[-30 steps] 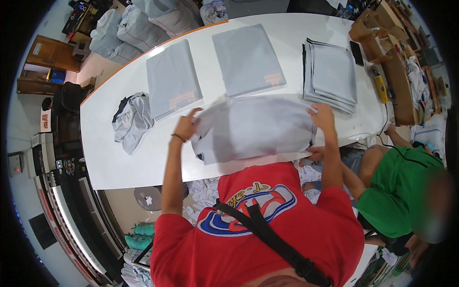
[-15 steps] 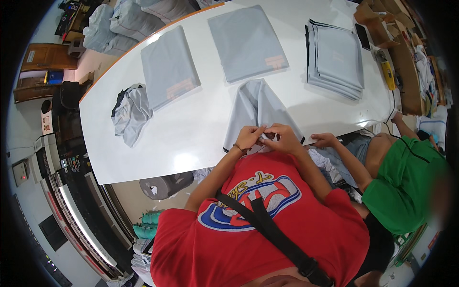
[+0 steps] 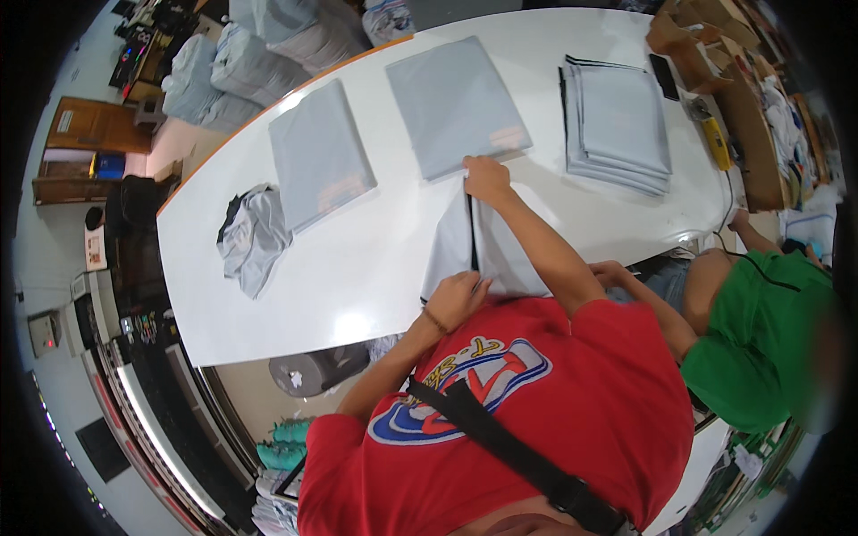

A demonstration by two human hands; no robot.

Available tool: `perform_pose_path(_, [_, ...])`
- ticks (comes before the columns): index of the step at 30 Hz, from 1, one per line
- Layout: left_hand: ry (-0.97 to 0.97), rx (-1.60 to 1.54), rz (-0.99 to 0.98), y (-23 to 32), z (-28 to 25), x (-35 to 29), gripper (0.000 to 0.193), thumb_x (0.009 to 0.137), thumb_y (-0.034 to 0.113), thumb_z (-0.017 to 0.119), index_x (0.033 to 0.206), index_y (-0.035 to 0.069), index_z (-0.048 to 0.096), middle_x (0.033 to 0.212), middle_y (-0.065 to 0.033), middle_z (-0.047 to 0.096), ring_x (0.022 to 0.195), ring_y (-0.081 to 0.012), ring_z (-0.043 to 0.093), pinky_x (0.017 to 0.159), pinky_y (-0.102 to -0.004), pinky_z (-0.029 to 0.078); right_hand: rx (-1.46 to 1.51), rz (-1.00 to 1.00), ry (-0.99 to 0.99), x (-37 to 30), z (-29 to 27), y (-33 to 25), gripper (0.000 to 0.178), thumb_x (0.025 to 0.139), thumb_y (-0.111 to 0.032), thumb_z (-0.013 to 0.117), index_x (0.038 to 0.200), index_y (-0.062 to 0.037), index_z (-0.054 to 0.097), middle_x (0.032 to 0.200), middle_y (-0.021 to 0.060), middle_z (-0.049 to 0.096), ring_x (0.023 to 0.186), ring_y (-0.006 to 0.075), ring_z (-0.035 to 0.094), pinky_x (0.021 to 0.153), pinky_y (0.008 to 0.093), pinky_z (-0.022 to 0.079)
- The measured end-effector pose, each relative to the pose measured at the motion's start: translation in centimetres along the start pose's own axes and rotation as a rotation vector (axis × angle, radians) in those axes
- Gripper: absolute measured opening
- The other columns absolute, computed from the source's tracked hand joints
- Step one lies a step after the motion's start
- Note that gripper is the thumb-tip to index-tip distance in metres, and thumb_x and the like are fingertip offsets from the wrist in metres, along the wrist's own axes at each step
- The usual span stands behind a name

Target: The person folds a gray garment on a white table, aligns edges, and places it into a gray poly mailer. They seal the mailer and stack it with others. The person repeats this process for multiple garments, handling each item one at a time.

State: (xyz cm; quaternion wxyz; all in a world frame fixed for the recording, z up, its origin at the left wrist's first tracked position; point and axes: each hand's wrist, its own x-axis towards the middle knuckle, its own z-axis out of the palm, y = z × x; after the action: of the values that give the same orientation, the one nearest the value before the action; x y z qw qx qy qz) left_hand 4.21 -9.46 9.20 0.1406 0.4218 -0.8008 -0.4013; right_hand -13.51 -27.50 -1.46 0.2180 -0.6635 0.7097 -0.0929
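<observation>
A light grey cloth with a black edge strip [image 3: 508, 261] lies on the table in front of my body, its strip running away from me. My right hand [image 3: 488, 181] is stretched forward, fingers closed on the far end of the cloth's black edge. Close to my chest, my left hand [image 3: 454, 298] grips the near end of that strip; its fingertips are partly hidden. Just beyond my right hand lies a flat folded grey cloth in clear wrap [image 3: 458, 105], with a pale orange print at one corner.
Another wrapped grey cloth [image 3: 322, 152] and a crumpled grey cloth [image 3: 256, 239] lie at left on the white table [image 3: 295, 304]. At right are a stack of grey cloths [image 3: 618, 121], a phone [image 3: 664, 77], a yellow tool [image 3: 715, 141] and a co-worker in green [image 3: 760, 335].
My right hand has moved away from my left, forward along the cloth, drawing its black edge out straight. My left hand has shifted slightly nearer to me.
</observation>
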Motion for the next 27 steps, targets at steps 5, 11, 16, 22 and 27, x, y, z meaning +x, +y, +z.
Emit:
perform_pose_path(5, [-0.041,0.177,0.113,0.1,-6.8,-3.0,0.013,0.091,0.013,0.066,0.094,0.003,0.058,0.087,-0.0149,0.061,0.077,-0.0375,0.065,0.066,-0.0459,0.054,0.104,-0.003,-0.077,-1.6,-6.7,1.5,0.017,0.072,-0.014,0.067,0.088,-0.0066,0.068,0.090,0.0151,0.070,0.088,0.0346,0.069,0.075,0.0441,0.055])
perform_pose_path(11, [0.009,0.453,0.348,1.5,-17.5,-0.7,0.014,0.085,0.007,0.070,0.094,0.005,0.060,0.076,-0.0111,0.056,0.070,-0.0296,0.062,0.061,-0.0413,0.052,0.753,0.014,-0.023,-8.9,-15.2,7.2,0.011,0.076,-0.004,0.065,0.087,-0.0018,0.063,0.080,0.0108,0.067,0.068,0.0240,0.069,0.060,0.0345,0.053])
perform_pose_path(16, [0.108,0.584,0.387,4.9,-22.7,9.4,0.027,0.087,0.003,0.066,0.113,0.003,0.061,0.090,-0.0164,0.069,0.085,-0.0332,0.069,0.073,-0.0415,0.055,1.120,0.004,0.196,-13.1,-22.9,10.4,0.018,0.082,0.008,0.056,0.095,0.0009,0.065,0.081,0.0050,0.065,0.067,0.0126,0.066,0.059,0.0247,0.051])
perform_pose_path(22, [0.156,0.650,0.571,10.2,-25.0,22.9,0.017,0.087,0.004,0.068,0.103,0.006,0.064,0.090,-0.0097,0.070,0.079,-0.0318,0.069,0.068,-0.0393,0.055,0.967,-0.070,0.376,-13.7,-31.4,13.2,0.023,0.083,0.003,0.073,0.105,0.0031,0.068,0.088,0.0052,0.068,0.069,0.0113,0.064,0.064,0.0243,0.052])
perform_pose_path(27, [0.279,0.736,0.618,13.3,-24.7,28.2,0.013,0.084,0.002,0.067,0.097,0.007,0.066,0.092,-0.0091,0.070,0.080,-0.0307,0.069,0.068,-0.0394,0.055,0.735,-0.123,0.546,-13.0,-33.9,15.4,0.021,0.079,0.001,0.081,0.098,0.0023,0.071,0.082,0.0047,0.068,0.067,0.0088,0.062,0.061,0.0247,0.050])
